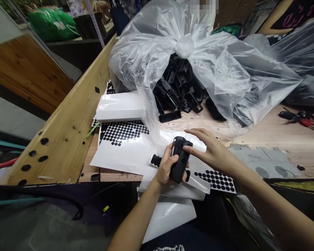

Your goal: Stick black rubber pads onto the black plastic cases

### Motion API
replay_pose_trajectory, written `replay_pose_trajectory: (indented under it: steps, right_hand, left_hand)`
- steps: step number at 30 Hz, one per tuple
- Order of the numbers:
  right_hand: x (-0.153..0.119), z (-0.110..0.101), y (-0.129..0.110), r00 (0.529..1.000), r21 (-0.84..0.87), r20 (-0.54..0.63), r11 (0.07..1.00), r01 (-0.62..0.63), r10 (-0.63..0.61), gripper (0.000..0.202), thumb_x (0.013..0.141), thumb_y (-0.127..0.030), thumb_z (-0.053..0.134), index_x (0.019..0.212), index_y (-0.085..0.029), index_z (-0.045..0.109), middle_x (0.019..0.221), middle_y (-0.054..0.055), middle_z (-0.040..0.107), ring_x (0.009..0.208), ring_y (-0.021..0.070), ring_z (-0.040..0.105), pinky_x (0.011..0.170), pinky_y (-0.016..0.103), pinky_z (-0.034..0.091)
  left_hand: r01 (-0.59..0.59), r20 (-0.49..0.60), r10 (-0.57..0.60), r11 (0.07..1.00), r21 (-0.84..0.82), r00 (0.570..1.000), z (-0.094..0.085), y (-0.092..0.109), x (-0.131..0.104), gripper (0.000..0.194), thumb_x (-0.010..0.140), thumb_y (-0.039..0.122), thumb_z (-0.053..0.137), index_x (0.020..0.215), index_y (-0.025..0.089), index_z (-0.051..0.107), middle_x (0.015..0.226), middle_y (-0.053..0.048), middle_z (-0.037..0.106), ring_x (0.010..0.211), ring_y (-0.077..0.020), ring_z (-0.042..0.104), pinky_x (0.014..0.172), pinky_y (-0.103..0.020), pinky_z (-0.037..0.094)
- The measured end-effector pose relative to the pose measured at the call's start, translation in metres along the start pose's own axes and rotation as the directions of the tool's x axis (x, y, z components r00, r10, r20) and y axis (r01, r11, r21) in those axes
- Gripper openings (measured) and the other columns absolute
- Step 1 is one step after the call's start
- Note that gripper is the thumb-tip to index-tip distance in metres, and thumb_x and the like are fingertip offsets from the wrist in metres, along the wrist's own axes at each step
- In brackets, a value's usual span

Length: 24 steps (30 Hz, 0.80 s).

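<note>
My left hand [164, 170] is wrapped round a black plastic part [180, 162] with a ribbed, textured face, held tilted over the table's front edge. My right hand [211, 150] reaches in from the right, its fingers stretched out and apart, with the thumb tip at the part's upper end. Beneath both hands lie white backing sheets, one carrying rows of round black stickers [217, 180]. A short strip of black dots [156, 160] shows just left of the part. My left palm and fingers hide some of the part's underside.
Behind my hands, a large clear plastic bag [136, 52] spills black plastic pieces [172, 90]. A white roll [120, 106] and a dotted sticker sheet [124, 132] lie left, beside a wooden side board [68, 115]. Keys [307, 122] rest at right. Another person's arm [276, 17] shows at the back right.
</note>
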State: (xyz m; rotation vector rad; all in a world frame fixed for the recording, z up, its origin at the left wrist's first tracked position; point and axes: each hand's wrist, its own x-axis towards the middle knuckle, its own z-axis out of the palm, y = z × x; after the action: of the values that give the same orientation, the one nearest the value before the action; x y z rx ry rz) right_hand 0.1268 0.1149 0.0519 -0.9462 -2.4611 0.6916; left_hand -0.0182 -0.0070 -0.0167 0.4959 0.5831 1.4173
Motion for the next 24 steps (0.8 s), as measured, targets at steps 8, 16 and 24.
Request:
replay_pose_trajectory:
  steps: [8, 16, 24]
  right_hand:
    - [0.11, 0.001, 0.085, 0.824, 0.232, -0.347, 0.892, -0.388, 0.448, 0.037, 0.073, -0.03, 0.074, 0.104, -0.013, 0.066, 0.129, 0.024, 0.061, 0.131, 0.0417, 0.049, 0.116, 0.058, 0.032]
    - [0.044, -0.005, 0.052, 0.847, 0.674, -0.04, 0.64, -0.37, 0.531, 0.02, 0.085, -0.042, 0.063, 0.086, -0.023, 0.061, 0.101, 0.009, 0.073, 0.096, 0.0242, 0.072, 0.085, 0.041, 0.064]
    - [-0.042, -0.016, 0.004, 0.908, 0.794, 0.34, 0.442, -0.417, 0.246, 0.028, 0.09, -0.045, 0.072, 0.103, -0.021, 0.075, 0.088, 0.003, 0.066, 0.065, 0.0121, 0.061, 0.055, 0.023, 0.056]
  left_hand:
    - [-0.072, -0.034, 0.074, 0.995, 0.067, 0.997, 0.004, -0.002, 0.001, 0.07, 0.088, 0.062, 0.07, 0.132, 0.022, 0.033, 0.086, -0.002, 0.068, 0.045, -0.0147, 0.062, 0.04, -0.024, 0.048]
    - [-0.149, -0.144, 0.158, 0.986, 0.075, 0.977, 0.011, 0.0, 0.001, 0.055, 0.095, 0.054, 0.066, 0.13, 0.025, 0.035, 0.099, -0.006, 0.07, 0.06, -0.0148, 0.067, 0.053, -0.027, 0.053]
    - [-0.124, -0.238, 0.129, 0.992, 0.033, 0.963, 0.014, 0.0, -0.001, 0.071, 0.091, 0.057, 0.069, 0.144, 0.03, 0.03, 0.091, -0.002, 0.07, 0.06, -0.014, 0.065, 0.055, -0.024, 0.051]
